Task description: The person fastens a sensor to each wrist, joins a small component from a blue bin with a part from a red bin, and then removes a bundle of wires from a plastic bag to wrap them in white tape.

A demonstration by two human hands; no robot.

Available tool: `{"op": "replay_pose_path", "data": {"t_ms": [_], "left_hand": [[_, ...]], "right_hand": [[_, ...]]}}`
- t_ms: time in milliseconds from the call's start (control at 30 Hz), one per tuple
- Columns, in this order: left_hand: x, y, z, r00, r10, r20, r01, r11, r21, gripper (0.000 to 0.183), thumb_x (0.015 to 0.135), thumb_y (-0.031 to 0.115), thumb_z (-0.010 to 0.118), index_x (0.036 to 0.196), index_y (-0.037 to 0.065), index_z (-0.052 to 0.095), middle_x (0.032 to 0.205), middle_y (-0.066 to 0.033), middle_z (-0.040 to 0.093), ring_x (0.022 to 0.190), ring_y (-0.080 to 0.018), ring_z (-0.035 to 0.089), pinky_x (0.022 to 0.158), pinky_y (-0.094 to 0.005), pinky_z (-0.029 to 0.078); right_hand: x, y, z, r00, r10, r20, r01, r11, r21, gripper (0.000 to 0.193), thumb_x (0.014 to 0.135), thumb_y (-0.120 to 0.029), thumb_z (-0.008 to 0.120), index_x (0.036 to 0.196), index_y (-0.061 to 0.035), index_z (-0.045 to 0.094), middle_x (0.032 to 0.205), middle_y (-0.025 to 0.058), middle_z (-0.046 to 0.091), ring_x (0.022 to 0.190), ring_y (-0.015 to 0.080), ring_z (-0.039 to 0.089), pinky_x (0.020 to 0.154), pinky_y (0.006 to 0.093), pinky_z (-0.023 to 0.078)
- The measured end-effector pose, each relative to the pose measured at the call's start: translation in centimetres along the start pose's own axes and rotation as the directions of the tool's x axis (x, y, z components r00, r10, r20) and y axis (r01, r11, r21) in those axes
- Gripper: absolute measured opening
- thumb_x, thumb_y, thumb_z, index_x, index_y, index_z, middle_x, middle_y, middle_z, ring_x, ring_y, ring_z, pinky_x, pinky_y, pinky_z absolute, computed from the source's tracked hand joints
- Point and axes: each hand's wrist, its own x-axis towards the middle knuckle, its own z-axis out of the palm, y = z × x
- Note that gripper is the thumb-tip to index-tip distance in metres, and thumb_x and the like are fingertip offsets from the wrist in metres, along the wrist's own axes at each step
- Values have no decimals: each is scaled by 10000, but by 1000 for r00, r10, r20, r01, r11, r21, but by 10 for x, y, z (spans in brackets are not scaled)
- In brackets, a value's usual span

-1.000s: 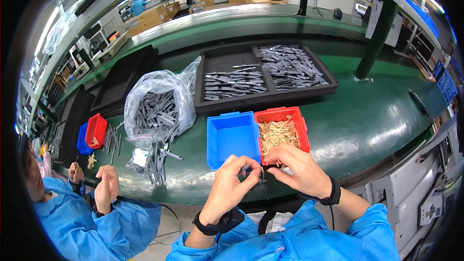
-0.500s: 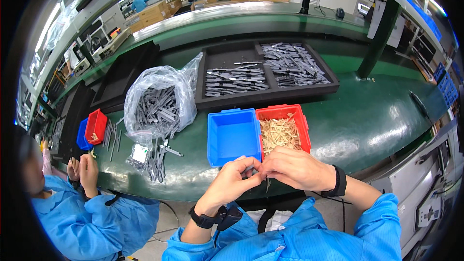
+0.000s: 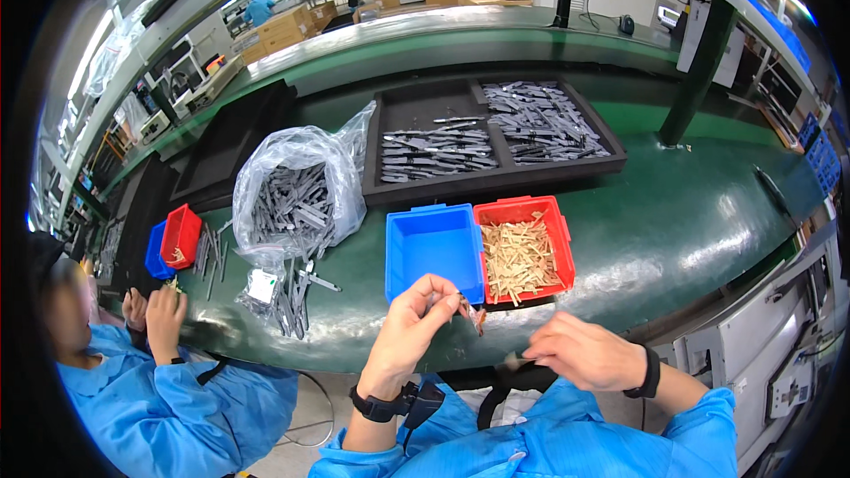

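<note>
My left hand (image 3: 414, 319) is closed in a pinch in front of the blue bin (image 3: 431, 257). It grips a small thin part with a reddish-brown end (image 3: 476, 317); the fingers cover most of it. To the right and lower, my right hand (image 3: 589, 352) is closed, fingertips pinching a small pale piece (image 3: 516, 360) blurred by motion. The blue bin has nothing in it. Joined to its right side stands a red bin (image 3: 567, 252) holding many small tan strips (image 3: 518, 257).
Beyond the bins lies a black divided tray (image 3: 425, 188) of narrow grey parts (image 3: 544, 119). A clear plastic bag (image 3: 341, 181) of similar parts stands left, loose ones (image 3: 292, 301) beside it. A co-worker in blue (image 3: 186, 407) sits at the left, near smaller red and blue bins (image 3: 182, 235).
My hands, together before, are now apart. The right one has moved right and down with a small pale piece; the left has shifted slightly left, and the reddish-brown end now shows.
</note>
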Motion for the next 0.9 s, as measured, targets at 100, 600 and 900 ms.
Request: {"op": "replay_pose_path", "data": {"t_ms": [100,600,900], "left_hand": [[1,-3,-2,998,20,-56,-27,991,-128,85,895,121,566,912,43,538,837,-34,612,752,-66,524,697,-199,391],[-4,-2,9,999,-41,-33,34,979,-201,120,894,173,579,912,55,560,829,9,590,702,-42,456,637,-185,344],[-3,-5,11,996,-88,19,90,952,-294,142,883,179,590,931,50,555,822,14,567,674,-37,439,598,-178,316]], "right_hand": [[-3,7,-20,978,59,-201,-78,993,-88,224,760,39,610,971,-4,547,909,118,554,826,304,543,731,373,464],[37,23,24,944,36,-328,-55,997,-48,366,697,-27,681,1045,-19,568,1067,125,595,992,311,566,857,394,458],[33,27,43,866,-45,-498,-19,992,-123,288,650,31,697,908,-17,576,831,98,592,757,272,584,668,345,466]]}}
